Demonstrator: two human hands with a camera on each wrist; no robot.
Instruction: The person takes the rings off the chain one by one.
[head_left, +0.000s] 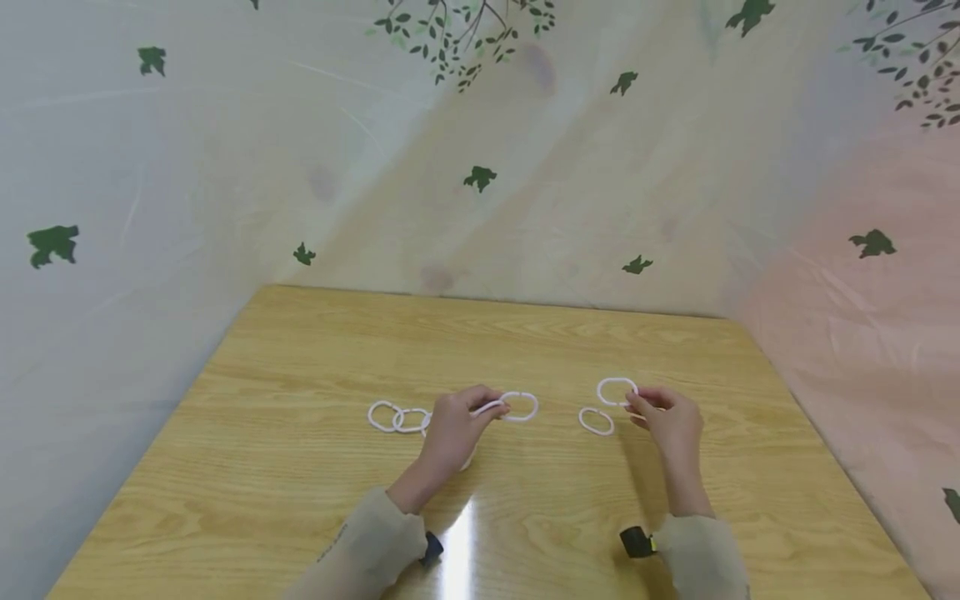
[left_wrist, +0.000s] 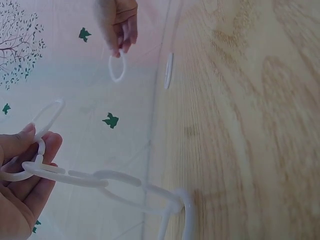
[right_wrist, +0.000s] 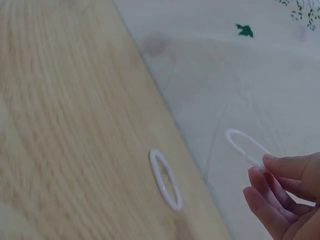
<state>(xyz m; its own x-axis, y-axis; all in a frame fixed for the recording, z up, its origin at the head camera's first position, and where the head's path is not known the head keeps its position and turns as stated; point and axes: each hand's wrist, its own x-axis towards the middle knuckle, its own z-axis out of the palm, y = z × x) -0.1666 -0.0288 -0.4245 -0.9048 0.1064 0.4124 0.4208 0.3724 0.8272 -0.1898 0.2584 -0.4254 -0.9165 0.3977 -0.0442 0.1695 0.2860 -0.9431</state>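
- We judge the work with these white plastic links to be well along: most that we can see are already joined into a white chain (left_wrist: 75,180), and two stand outside it.
- Done, as we read it: oval links hang one through another, running from the left hand (head_left: 453,425) down to the wooden table (head_left: 300,350), where part of the chain lies to that hand's left. We cannot count every link, because the hand covers some of them.
- The left hand pinches the chain between thumb and fingers near its end. Beyond the fingertips the end link (head_left: 537,406) sticks out toward the right; it looks threaded to its neighbour, though the fingers partly hide the joint.
- The right hand (head_left: 675,421) grips a single link (head_left: 598,390) by one end, between thumb and fingertips, raised above the table. We see it well apart from the chain, joined to nothing.
- Also left outside: one loose link (right_wrist: 160,181), lying flat on the table between the two hands, nearer the right one and touched by neither.
- So what remains, in our judgement, is those two separate links; whether others lie out of sight we cannot tell.
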